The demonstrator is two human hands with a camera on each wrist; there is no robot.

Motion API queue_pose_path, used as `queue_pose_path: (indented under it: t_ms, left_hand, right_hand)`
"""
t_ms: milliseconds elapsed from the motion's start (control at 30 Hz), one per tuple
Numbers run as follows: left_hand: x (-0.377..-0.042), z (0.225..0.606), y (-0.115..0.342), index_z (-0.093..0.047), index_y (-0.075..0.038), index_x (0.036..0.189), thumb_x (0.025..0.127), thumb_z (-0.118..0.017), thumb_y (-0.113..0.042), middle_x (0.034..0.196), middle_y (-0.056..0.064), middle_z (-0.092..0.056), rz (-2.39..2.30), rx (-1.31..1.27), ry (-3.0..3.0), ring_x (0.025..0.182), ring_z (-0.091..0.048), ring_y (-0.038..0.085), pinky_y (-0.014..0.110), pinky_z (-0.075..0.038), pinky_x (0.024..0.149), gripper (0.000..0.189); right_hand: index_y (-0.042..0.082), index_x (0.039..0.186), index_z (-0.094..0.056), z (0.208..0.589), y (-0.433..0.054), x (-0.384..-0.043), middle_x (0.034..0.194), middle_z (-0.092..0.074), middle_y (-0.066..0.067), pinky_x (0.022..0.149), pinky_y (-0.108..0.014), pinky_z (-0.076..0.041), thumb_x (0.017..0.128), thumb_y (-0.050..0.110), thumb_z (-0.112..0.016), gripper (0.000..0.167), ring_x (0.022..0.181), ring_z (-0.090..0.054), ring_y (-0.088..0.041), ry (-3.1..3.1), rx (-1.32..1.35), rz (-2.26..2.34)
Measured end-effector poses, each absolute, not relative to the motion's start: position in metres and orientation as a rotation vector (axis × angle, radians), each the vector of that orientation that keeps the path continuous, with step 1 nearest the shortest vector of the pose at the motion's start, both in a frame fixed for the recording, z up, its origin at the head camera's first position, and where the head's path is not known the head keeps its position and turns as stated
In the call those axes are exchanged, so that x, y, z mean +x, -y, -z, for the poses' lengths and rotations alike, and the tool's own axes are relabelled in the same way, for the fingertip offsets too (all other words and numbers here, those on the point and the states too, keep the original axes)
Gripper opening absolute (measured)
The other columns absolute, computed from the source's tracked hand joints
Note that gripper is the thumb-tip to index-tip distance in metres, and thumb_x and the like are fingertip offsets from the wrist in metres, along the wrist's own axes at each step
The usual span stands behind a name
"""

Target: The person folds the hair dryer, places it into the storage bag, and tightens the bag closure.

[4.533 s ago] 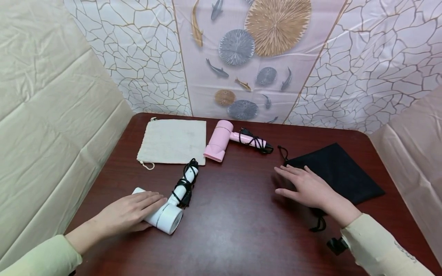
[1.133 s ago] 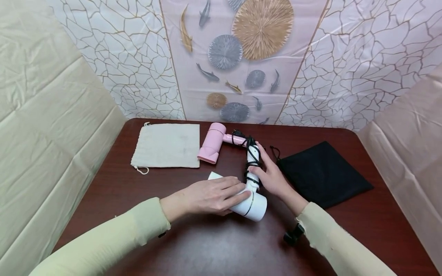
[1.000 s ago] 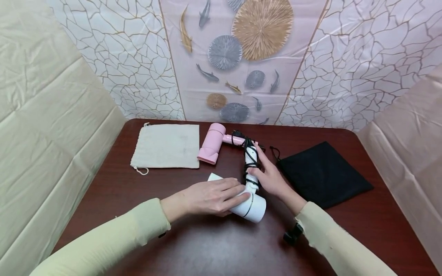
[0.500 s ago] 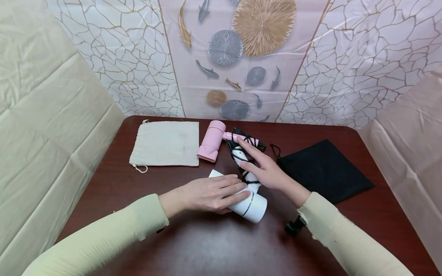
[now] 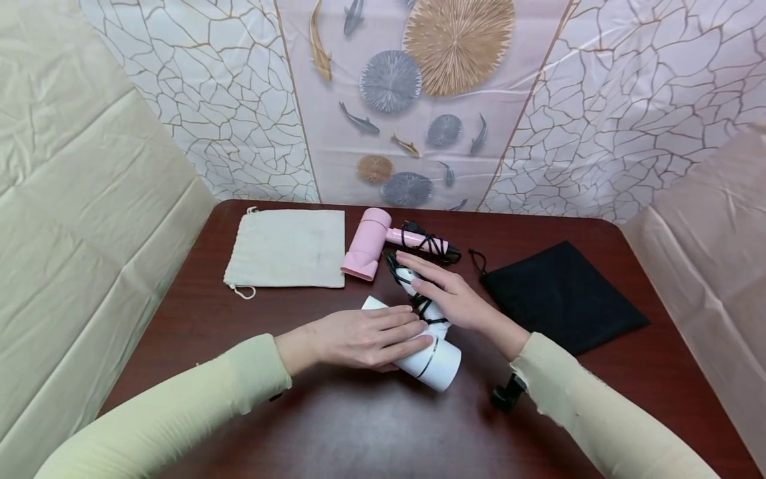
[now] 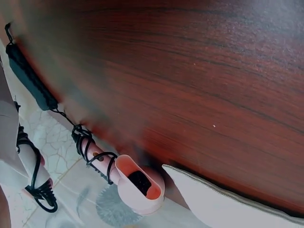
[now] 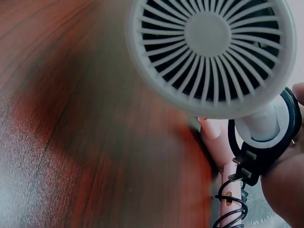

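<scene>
A white hair dryer point(image 5: 429, 364) with black cord wound around its handle is held at mid-table. My left hand point(image 5: 365, 339) grips its barrel from above, with the fingers bent over it. My right hand point(image 5: 457, 299) pinches the tilted handle: fairly straight fingers lie along the far side, and the thumb crosses the near side. In the right wrist view the round rear grille point(image 7: 207, 35) faces the camera, and the two-prong plug point(image 7: 247, 166) hangs beside the handle joint. The undersides of both hands are hidden in the head view.
A pink hair dryer point(image 5: 367, 245) with its cord wrapped lies just beyond the hands. The cream drawstring pouch point(image 5: 287, 247) lies flat at back left, and a black drawstring pouch point(image 5: 562, 296) lies at right. Patterned fabric point(image 5: 239, 100) hangs behind the table.
My left hand has brought the white hair dryer from front left to mid-table. My right hand has left the black pouch and taken the handle, which swings leftward over the last second.
</scene>
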State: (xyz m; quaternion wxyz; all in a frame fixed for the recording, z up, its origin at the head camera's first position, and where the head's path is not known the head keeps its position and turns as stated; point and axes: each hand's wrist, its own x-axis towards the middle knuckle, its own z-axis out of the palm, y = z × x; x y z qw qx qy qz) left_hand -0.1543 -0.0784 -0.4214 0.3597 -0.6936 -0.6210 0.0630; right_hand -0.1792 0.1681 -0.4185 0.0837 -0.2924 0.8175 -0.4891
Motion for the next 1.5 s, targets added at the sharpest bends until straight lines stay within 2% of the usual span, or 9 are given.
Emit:
queue_pose_path:
  t_ms: [133,233,333,500,700,767,967,1233,1500]
  left_hand:
    - [-0.157,0.423,0.077,-0.061,0.000,0.144,0.106,-0.055,-0.025,0.137,0.016,-0.067,-0.142,-1.817,1.588,0.129,-0.066,0.025,0.041,-0.045,0.119,0.045]
    - [-0.159,0.425,0.076,-0.061,0.000,0.144,0.107,-0.054,-0.024,0.137,0.016,-0.067,-0.119,-1.839,1.586,0.129,-0.066,0.025,0.041,-0.046,0.119,0.044]
    - [-0.160,0.427,0.076,-0.062,0.000,0.144,0.107,-0.053,-0.023,0.137,0.016,-0.068,-0.112,-1.847,1.583,0.129,-0.066,0.025,0.040,-0.046,0.119,0.044]
    - [-0.160,0.429,0.074,-0.062,0.000,0.143,0.107,-0.054,-0.022,0.136,0.016,-0.068,-0.110,-1.845,1.581,0.129,-0.066,0.024,0.040,-0.046,0.119,0.043]
    - [-0.163,0.429,0.073,-0.061,0.000,0.144,0.103,-0.062,-0.027,0.137,0.016,-0.068,-0.110,-1.795,1.637,0.130,-0.066,0.026,0.041,-0.047,0.118,0.048]
    - [-0.165,0.429,0.071,-0.061,-0.001,0.144,0.101,-0.066,-0.030,0.138,0.016,-0.068,-0.116,-1.768,1.670,0.129,-0.066,0.027,0.040,-0.048,0.117,0.052]
    - [-0.169,0.433,0.064,-0.059,-0.002,0.146,0.098,-0.073,-0.035,0.140,0.015,-0.066,-0.076,-1.745,1.784,0.131,-0.064,0.028,0.040,-0.047,0.118,0.060]
    - [-0.174,0.437,0.049,-0.056,-0.004,0.150,0.099,-0.074,-0.035,0.144,0.013,-0.064,-0.017,-1.830,1.891,0.136,-0.061,0.028,0.040,-0.042,0.122,0.062]
    - [-0.178,0.447,0.038,-0.056,-0.007,0.151,0.098,-0.075,-0.034,0.147,0.011,-0.064,0.005,-1.878,2.007,0.140,-0.059,0.027,0.039,-0.041,0.123,0.063]
  right_hand:
    - [0.014,0.158,-0.054,0.420,-0.167,-0.179,0.163,-0.051,0.000,0.122,-0.022,-0.033,0.112,0.015,-0.054,0.046,0.153,-0.043,-0.017,-2.403,-0.960,1.413]
    - [0.012,0.155,-0.057,0.420,-0.167,-0.179,0.160,-0.055,0.000,0.121,-0.021,-0.035,0.111,0.013,-0.054,0.044,0.151,-0.047,-0.018,-2.357,-0.992,1.398]
    - [0.013,0.154,-0.059,0.419,-0.167,-0.179,0.159,-0.056,0.002,0.121,-0.021,-0.035,0.111,0.014,-0.054,0.043,0.150,-0.047,-0.017,-2.291,-0.969,1.419]
    - [0.008,0.153,-0.059,0.422,-0.169,-0.183,0.160,-0.055,-0.003,0.122,-0.021,-0.034,0.112,0.012,-0.050,0.042,0.152,-0.045,-0.020,-2.212,-0.966,1.436]
    - [0.010,0.157,-0.055,0.415,-0.178,-0.187,0.162,-0.053,-0.002,0.122,-0.019,-0.031,0.112,0.015,-0.053,0.045,0.154,-0.042,-0.020,-2.323,-0.919,1.399]
    - [0.011,0.158,-0.053,0.411,-0.186,-0.187,0.163,-0.051,-0.002,0.124,-0.024,-0.031,0.112,0.016,-0.054,0.046,0.155,-0.040,-0.022,-2.406,-0.911,1.353]
    - [0.012,0.161,-0.049,0.408,-0.211,-0.179,0.167,-0.046,-0.004,0.125,-0.051,-0.033,0.112,0.022,-0.056,0.051,0.158,-0.036,-0.027,-2.583,-0.894,1.200]
    - [0.016,0.166,-0.040,0.407,-0.244,-0.152,0.173,-0.033,-0.008,0.121,-0.062,-0.035,0.110,0.026,-0.061,0.061,0.158,-0.033,-0.034,-2.739,-0.909,1.003]
    - [0.022,0.168,-0.036,0.413,-0.263,-0.129,0.173,-0.033,-0.006,0.119,-0.061,-0.038,0.108,0.031,-0.064,0.067,0.157,-0.036,-0.033,-2.814,-0.852,0.881]
